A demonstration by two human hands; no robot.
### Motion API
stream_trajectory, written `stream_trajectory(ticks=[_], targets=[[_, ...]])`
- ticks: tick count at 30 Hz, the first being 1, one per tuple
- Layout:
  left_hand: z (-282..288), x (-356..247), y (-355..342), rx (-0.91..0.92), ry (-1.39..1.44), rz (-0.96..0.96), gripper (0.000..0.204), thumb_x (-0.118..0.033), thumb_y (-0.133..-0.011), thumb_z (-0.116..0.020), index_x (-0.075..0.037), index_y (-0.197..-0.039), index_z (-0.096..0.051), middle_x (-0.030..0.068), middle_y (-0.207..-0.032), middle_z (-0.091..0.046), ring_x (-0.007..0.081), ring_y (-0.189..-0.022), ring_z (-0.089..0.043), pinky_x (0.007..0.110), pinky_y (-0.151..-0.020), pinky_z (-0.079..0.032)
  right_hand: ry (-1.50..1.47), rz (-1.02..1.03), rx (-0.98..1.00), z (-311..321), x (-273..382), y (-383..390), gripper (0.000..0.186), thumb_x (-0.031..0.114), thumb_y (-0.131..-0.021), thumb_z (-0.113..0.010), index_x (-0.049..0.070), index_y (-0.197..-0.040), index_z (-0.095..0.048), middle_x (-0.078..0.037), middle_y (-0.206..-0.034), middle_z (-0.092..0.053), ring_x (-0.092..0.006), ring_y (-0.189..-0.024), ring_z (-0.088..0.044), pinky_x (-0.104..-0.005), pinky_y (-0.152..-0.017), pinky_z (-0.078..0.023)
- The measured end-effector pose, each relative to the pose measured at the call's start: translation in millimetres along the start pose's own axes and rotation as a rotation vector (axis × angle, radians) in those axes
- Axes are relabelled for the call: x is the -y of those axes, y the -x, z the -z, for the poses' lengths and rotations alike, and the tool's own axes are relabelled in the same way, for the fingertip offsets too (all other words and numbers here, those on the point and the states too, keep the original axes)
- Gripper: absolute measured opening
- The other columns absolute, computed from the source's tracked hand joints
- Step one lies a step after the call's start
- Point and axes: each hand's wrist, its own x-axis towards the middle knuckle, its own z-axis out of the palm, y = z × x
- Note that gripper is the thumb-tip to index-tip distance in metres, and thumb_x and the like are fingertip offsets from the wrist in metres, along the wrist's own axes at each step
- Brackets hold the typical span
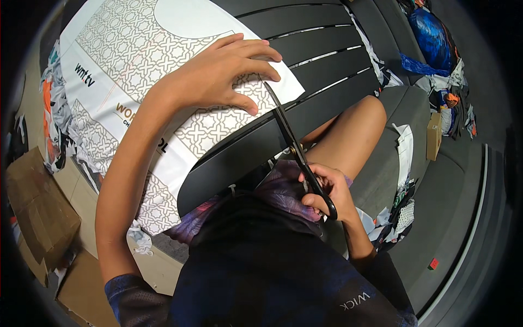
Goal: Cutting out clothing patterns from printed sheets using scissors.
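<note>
A slatted black desk (321, 68) stands beside a grey seat (419, 109). Left fingers (260, 66) splay over patterned fabric (128, 60); right fingers (330, 173) grasp scissors (293, 149).

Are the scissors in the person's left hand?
No, the right hand holds the black scissors, while the left hand is spread over the white patterned fabric.
</note>
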Motion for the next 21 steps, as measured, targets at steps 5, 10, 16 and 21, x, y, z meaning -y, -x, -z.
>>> stream_trajectory(ticks=[5,10,16,21], targets=[[1.7,-1.0,-0.4,0.019,0.001,0.009,0.066,-0.055,-0.067,-0.074,-0.020,-0.122,-0.064,0.0013,-0.142,-0.050,0.0266,-0.140,-0.038,0.049,-0.120,-0.019,0.044,-0.014,-0.009,0.8,2.5,3.9,0.045,0.021,-0.077,-0.085,-0.002,-0.105,-0.058,0.003,-0.065,-0.054,-0.0024,-0.049,-0.052,-0.0178,-0.044,-0.036],[2.6,-3.6,-0.6,0.028,0.002,0.025,0.066,-0.054,-0.067,-0.074,-0.020,-0.123,-0.063,0.0014,-0.142,-0.050,0.0262,-0.140,-0.037,0.048,-0.120,-0.019,-0.026,-0.104,0.031,6.5,-0.4,13.3,0.049,0.026,-0.077,-0.085,-0.001,-0.107,-0.057,0.003,-0.065,-0.055,-0.0030,-0.051,-0.053,-0.0186,-0.045,-0.037],[-4.5,-25.3,-3.1,0.015,0.022,0.039,0.071,-0.052,-0.067,-0.075,-0.020,-0.129,-0.059,0.0020,-0.144,-0.048,0.0253,-0.140,-0.038,0.048,-0.120,-0.020,-0.085,-0.091,0.131,16.5,-10.3,30.1,0.053,0.031,-0.077,-0.085,0.000,-0.109,-0.055,0.002,-0.065,-0.056,-0.0035,-0.052,-0.052,-0.0190,-0.046,-0.036],[-15.8,-52.1,-8.6,0.039,0.086,0.052,0.077,-0.052,-0.069,-0.075,-0.018,-0.134,-0.053,0.0042,-0.144,-0.047,0.0277,-0.139,-0.038,0.047,-0.118,-0.026,-0.070,-0.037,0.135,16.4,-22.4,39.3,0.037,0.013,-0.080,-0.081,0.004,-0.105,-0.056,0.009,-0.060,-0.046,0.0005,-0.052,-0.040,-0.0200,-0.046,-0.026]])
